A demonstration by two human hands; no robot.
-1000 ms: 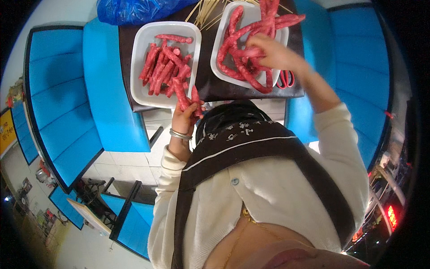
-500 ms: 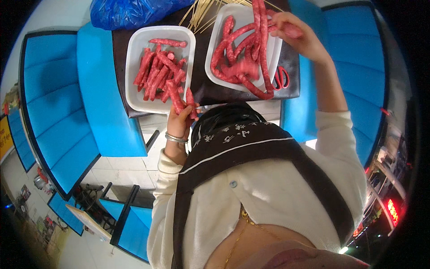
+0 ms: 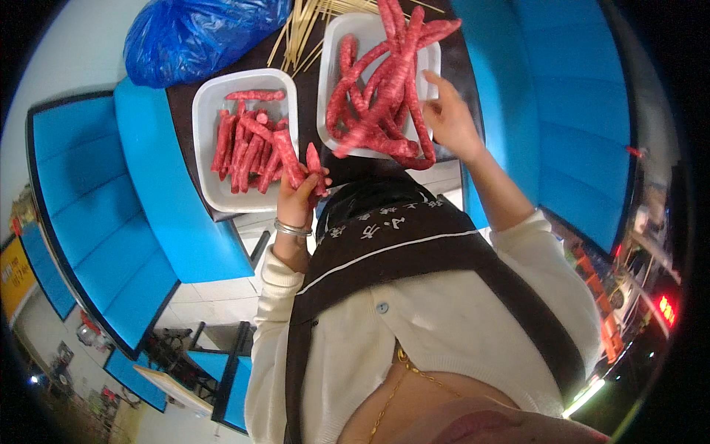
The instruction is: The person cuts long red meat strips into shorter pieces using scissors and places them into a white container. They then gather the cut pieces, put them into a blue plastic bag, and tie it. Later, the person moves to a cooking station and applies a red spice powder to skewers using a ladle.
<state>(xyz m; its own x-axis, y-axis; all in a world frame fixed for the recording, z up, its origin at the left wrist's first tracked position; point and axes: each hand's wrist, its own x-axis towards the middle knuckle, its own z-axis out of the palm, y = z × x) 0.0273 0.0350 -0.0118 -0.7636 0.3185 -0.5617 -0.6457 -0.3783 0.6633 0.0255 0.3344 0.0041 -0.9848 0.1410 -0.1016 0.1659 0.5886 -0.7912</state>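
My left hand (image 3: 296,198) is closed around short pieces of red sausage (image 3: 288,157), which stick up past the fingers near the left tray's front corner. My right hand (image 3: 452,122) is beside the right tray's edge, fingers apart and nothing in them. Long sausage strands (image 3: 370,81) lie heaped and crossed in the white right tray (image 3: 325,70); one is blurred by motion, and a loop hangs over the front rim. Several cut sausage pieces (image 3: 251,152) rest in the white left tray (image 3: 203,174).
Behind the left tray sits a blue plastic bag (image 3: 200,41). Thin wooden skewers (image 3: 307,29) lie between it and the right tray on the dark table (image 3: 177,111). Blue padded benches (image 3: 81,214) stand on both sides.
My right hand has let go of the sausage strand and come down beside the tray. The strand's end has dropped over the heap. My left hand keeps its hold; the view has shifted.
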